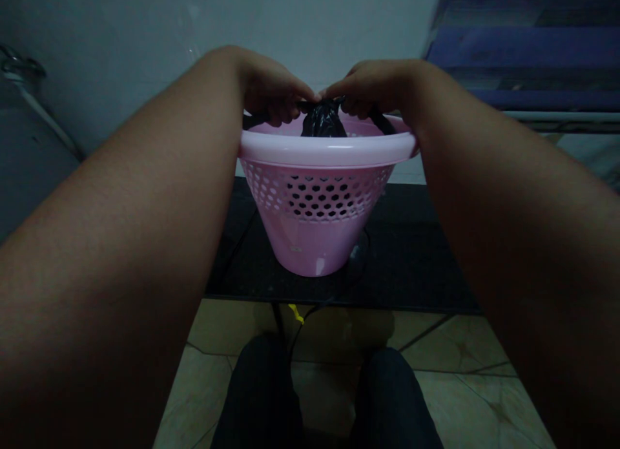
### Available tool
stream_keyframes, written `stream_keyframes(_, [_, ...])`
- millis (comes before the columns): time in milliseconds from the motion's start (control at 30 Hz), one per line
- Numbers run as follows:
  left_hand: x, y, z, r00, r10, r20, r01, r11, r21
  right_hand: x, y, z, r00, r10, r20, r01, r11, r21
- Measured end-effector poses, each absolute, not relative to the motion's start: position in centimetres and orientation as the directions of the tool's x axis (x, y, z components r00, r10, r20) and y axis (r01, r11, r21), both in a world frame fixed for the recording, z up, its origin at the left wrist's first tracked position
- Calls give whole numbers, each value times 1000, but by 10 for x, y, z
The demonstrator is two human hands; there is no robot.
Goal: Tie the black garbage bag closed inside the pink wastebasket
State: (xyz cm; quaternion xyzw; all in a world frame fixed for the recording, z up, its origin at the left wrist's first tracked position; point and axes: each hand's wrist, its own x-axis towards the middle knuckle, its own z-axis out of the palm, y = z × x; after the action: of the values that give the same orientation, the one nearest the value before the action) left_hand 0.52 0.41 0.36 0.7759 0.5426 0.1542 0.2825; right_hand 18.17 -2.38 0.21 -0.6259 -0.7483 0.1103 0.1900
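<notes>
A pink plastic basket (320, 197) with a perforated wall stands on a low dark table (416, 268) in front of me. A black plastic bag (323, 121) lines it and bunches up above the rim. My left hand (268, 90) and my right hand (372, 87) meet over the basket's middle, both with fingers closed, each pinching a strip of the black bag. The bag's gathered top sits between my fingertips. Black strips of the bag run sideways from under each hand.
A pale wall rises behind the table. A blue striped surface (527, 48) lies at the upper right. My dark-trousered knees (329, 397) show below, above a tiled floor (465, 358). A yellow scrap (296, 313) hangs under the table edge.
</notes>
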Motion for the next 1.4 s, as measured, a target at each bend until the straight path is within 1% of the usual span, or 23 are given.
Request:
stream_keyframes(200, [4,4,4,391,916,-93,753,-260,604,181,-23,2,-122,981,152,893,175,-415])
stream_keyframes(367, [4,3,4,353,933,-63,768,-251,590,181,-23,3,-113,983,148,900,164,-404])
stream_keyframes(500, [3,5,4,349,934,-77,774,-241,586,182,-23,2,-126,982,143,897,174,-406])
stream_keyframes(733, [3,2,4,353,932,-77,774,-245,585,185,-18,1,-129,975,179,919,185,-347])
stream_keyframes(833, [4,0,3,346,936,-67,771,-243,589,184,-21,1,-135,975,174,914,190,-358])
stream_keyframes(967, [4,3,3,354,933,-62,759,-247,603,182,-26,2,-104,981,163,921,156,-356])
stream_keyframes(1100, [4,5,3,386,917,-96,765,-261,589,180,-27,3,-102,984,148,917,150,-370])
stream_keyframes(1200, [4,3,4,367,927,-80,774,-256,580,179,-24,4,-100,987,129,915,143,-377])
stream_keyframes(1300, [4,2,4,348,935,-73,776,-244,581,179,-23,5,-83,987,137,930,126,-345])
stream_keyframes(1400, [3,3,4,409,909,-84,768,-292,570,179,-24,5,-48,988,149,945,93,-314])
